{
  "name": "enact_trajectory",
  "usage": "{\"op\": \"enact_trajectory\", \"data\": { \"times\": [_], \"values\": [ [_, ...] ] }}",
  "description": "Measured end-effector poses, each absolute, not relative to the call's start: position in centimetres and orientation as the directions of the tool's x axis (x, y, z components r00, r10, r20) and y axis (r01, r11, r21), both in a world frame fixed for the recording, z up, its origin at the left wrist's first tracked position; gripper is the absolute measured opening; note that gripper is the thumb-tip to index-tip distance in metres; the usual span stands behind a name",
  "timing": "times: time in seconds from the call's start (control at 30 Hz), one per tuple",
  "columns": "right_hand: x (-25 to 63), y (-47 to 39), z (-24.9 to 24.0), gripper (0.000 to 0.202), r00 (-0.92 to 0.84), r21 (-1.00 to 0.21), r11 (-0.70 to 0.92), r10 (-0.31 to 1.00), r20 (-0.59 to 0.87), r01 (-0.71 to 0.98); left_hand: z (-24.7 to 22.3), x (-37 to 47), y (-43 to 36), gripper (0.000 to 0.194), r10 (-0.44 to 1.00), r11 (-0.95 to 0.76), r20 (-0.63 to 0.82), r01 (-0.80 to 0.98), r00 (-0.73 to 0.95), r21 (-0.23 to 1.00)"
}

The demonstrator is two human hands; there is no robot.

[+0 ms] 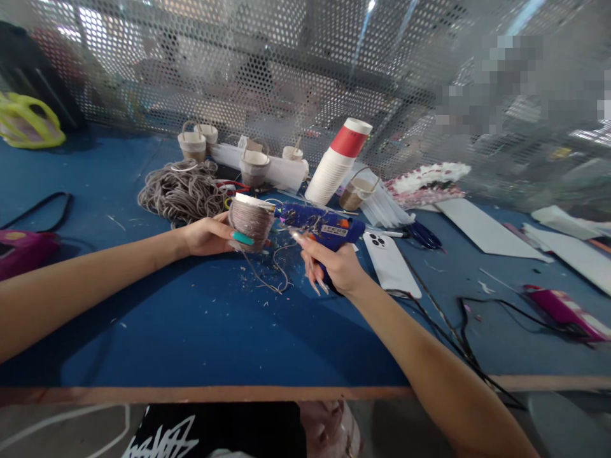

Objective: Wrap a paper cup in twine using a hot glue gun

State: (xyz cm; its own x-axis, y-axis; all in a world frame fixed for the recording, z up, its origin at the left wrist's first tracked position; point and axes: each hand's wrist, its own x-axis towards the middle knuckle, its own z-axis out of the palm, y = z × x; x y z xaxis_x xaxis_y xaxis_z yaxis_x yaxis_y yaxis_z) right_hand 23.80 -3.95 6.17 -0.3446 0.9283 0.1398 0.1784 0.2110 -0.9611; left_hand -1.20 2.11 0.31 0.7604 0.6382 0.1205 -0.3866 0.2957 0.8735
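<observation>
My left hand (212, 235) is closed around a paper cup (251, 222) wrapped in grey-brown cord, its white rim tilted upward. A loose tail of cord (270, 283) hangs from the cup onto the table. In my right hand (337, 264) is a blue hot glue gun (319, 222), smeared with stray strands, gripped by its handle. The gun's nozzle points left and meets, or nearly meets, the cup's side just under the rim. A tangled heap of grey cord (181, 191) lies behind my left hand.
Behind my hands stand a leaning stack of paper cups (329, 168), several cord-wrapped cups with handles (254, 168) and bundles of glue sticks (386, 203). On the right lie a white phone (391, 264), black cables (465, 343), white boards (491, 229) and a purple device (566, 312). A perforated screen (267, 70) bounds the back.
</observation>
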Motion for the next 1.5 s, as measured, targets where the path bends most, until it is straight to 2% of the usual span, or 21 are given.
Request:
{"op": "enact_trajectory", "data": {
  "times": [0.6,0.77,0.9,1.5],
  "values": [
    [23.8,-3.9,6.1,0.058,-0.344,-0.964,0.212,0.928,0.146,0.163,0.3,-1.5,1.7,0.058,0.629,0.386,0.121,-0.443,0.768,0.809],
    [23.9,-3.9,6.0,0.059,-0.356,-0.963,0.218,0.922,0.151,0.157,-0.1,-1.6,2.0,0.062,0.621,0.351,0.102,-0.392,0.777,0.851],
    [23.9,-3.9,5.9,0.059,-0.337,-0.962,0.200,0.933,0.130,0.185,0.0,-1.5,2.1,0.057,0.662,0.305,0.083,-0.368,0.745,0.879],
    [23.9,-4.0,6.3,0.060,-0.358,-0.958,0.229,0.921,0.156,0.171,0.9,-1.5,1.5,0.059,0.626,0.365,0.090,-0.394,0.774,0.844]
  ]
}}
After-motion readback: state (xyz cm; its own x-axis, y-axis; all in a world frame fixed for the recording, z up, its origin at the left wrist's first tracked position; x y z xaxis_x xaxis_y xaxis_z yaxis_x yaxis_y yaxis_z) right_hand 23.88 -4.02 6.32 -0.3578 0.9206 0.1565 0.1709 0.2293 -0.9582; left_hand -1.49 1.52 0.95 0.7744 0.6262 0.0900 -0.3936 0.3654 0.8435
